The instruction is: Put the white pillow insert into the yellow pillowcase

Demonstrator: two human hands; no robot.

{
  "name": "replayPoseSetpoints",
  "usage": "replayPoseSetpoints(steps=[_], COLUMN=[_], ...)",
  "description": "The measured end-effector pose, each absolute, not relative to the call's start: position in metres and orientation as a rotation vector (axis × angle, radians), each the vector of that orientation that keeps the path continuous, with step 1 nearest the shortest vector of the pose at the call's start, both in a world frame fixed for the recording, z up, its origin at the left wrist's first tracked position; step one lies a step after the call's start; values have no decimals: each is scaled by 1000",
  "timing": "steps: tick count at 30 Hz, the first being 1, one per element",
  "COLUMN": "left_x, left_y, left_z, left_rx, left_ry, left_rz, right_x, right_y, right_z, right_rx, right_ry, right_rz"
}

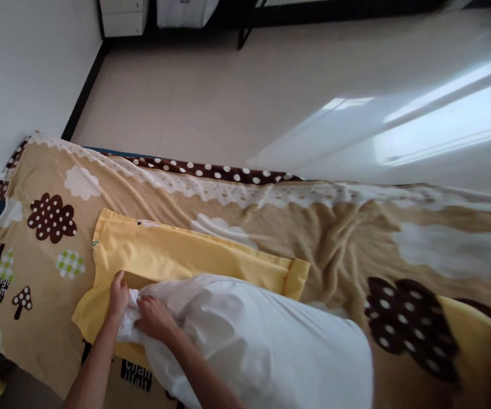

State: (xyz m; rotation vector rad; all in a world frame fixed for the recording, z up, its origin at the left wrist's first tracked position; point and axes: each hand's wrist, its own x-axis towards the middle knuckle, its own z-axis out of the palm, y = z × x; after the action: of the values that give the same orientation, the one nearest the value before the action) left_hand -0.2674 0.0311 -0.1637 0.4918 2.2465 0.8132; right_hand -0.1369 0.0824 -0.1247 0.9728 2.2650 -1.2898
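Left hand and right hand clutch the white pillow — by its bunched end (yellow pillowcase partly beneath)

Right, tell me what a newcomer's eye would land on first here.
First, the plump white pillow at bottom centre, its crumpled left end by the left grip and right grip. Next, the yellow cloth lying partly beneath it on the patterned tan cover. Then the bright glare across the floor, upper right.
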Motion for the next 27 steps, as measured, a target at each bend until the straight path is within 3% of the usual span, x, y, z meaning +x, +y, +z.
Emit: replayPoseSetpoints(steps=[10, 16, 18, 21, 24, 27], left_x=[-232, -226, -232, -243, -247, -243], left_y=[-16, -8, 1, 8, 4, -4], left_z=[-130, -116, -117, -120, -122, -122], left_rx=[653, 798, 773, 764, 741, 845], left_ry=[2336, 2348, 2414, 2500, 2518, 2511], left_rz=[593, 716, 681, 668, 630, 620], right_x=[-157, -185, -187, -169, -120, -59], right_y=[96, 60, 62, 68, 75, 92], right_z=[-133, -135, -133, -125, -117, -119], right_rx=[1674, 913, 901, 1050, 888, 1025], right_ry=[2162, 2736, 2778, 2806, 3006, 3122], right_rz=[-1171, -1500, -1499, -1427, -1302, -876])
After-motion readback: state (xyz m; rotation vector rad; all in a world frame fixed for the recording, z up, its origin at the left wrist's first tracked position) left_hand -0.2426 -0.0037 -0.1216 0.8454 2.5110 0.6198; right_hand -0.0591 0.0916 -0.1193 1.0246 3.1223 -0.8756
